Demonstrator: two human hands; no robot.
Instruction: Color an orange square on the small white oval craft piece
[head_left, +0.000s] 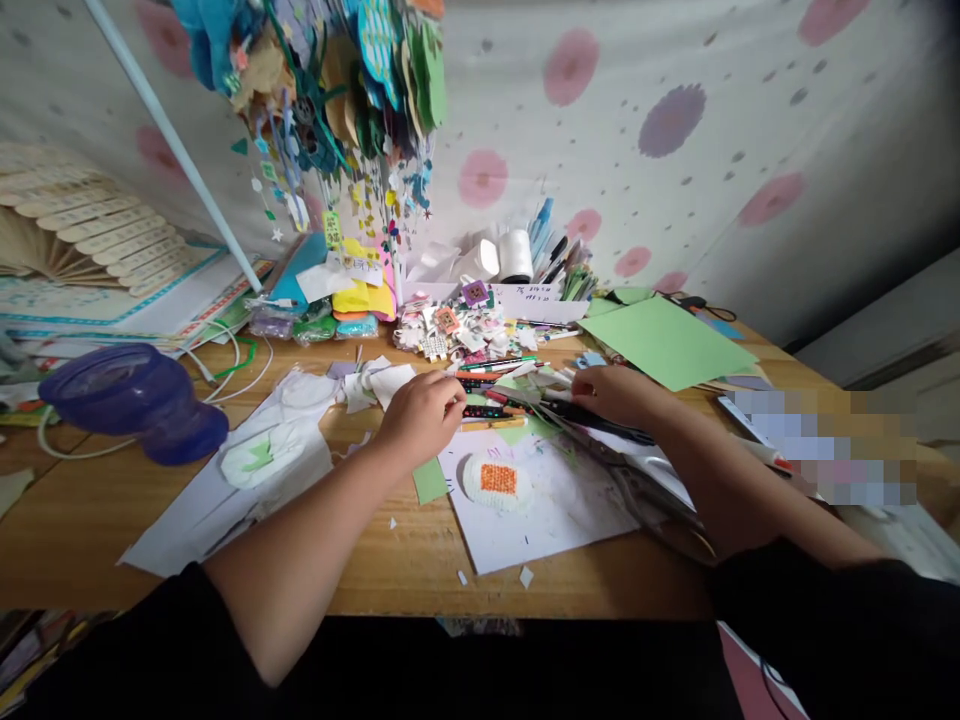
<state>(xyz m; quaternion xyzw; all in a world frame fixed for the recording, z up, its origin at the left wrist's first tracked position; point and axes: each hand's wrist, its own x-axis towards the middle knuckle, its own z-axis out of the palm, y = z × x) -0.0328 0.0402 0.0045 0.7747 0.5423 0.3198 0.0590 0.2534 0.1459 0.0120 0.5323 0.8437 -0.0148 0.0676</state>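
Note:
My left hand is curled closed at the left ends of a loose pile of pens; what its fingers pinch, if anything, is hidden. Across the pile, my right hand is also closed, its fingers turned down and mostly out of sight against a black long tool. Large scissors lie under my right forearm. In front of the pens, a whitish oval piece with an orange patch rests on a white board. A small green paper lies beside the board.
A purple plastic holder and a white oval piece with a green shape are on the left. Small cutouts are heaped behind the pens, near thread spools. Green sheets lie at the right. Decorations hang above.

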